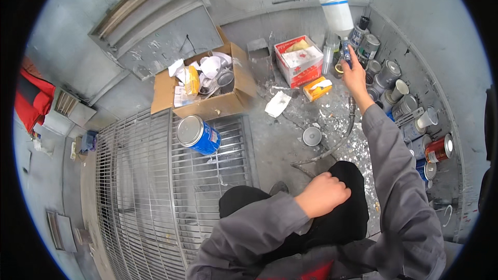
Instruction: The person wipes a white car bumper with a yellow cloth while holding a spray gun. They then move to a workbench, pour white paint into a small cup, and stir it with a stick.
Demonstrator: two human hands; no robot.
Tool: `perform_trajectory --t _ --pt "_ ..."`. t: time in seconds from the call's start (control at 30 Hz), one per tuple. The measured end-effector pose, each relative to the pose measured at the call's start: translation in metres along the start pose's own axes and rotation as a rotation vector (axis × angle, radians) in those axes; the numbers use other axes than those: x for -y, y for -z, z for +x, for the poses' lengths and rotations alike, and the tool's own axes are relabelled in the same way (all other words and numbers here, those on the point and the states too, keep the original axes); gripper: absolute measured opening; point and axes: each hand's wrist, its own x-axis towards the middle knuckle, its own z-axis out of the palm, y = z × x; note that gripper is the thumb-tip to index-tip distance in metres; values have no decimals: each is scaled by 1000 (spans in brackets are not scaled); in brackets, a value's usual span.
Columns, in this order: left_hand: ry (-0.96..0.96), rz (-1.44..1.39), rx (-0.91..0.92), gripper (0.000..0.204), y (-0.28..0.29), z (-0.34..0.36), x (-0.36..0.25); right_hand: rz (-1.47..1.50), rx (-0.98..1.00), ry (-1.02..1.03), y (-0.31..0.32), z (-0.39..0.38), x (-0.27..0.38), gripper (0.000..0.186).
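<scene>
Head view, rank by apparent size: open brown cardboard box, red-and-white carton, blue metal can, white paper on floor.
1. Brown cardboard box
2. Red-and-white carton
3. Blue metal can
4. White paper

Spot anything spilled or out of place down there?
Yes: white flecks are scattered over the floor near the hose, looking like spilled or flaked paint. A crumpled white sheet also lies loose outside the cardboard box of rubbish.

We reach our right arm (397, 166) well forward, the sleeve ending at the wrist, our right hand (355, 80) curled in a grip. Our left forearm (249, 225) crosses in front of us, our left hand (324, 195) loosely fisted over our bent right knee (355, 184).
</scene>
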Motion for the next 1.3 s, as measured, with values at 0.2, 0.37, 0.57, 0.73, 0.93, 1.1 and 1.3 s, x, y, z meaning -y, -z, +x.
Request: perform_trajectory --t 0.2,0.37,0.57,0.73,0.93,1.1,1.3 --pt "21 33 -59 18 -8 29 26 -227 232 40 -75 14 -14 63" --pt "174 82 190 16 2 27 42 -465 333 154 -133 24 1 63" --pt "203 4 371 18 25 32 70 -936 468 231 -172 40 56 56" --pt "170 25 404 20 7 60 82 -1202 437 404 -191 53 96 53" --pt "42 59 219 20 -2 62 91 -1389 332 553 -207 61 116 49" --pt "58 -68 205 24 -20 76 89 -1323 313 534 -199 76 122 40" --pt "-133 -98 350 26 -35 97 119 -1423 332 383 -214 71 120 44"
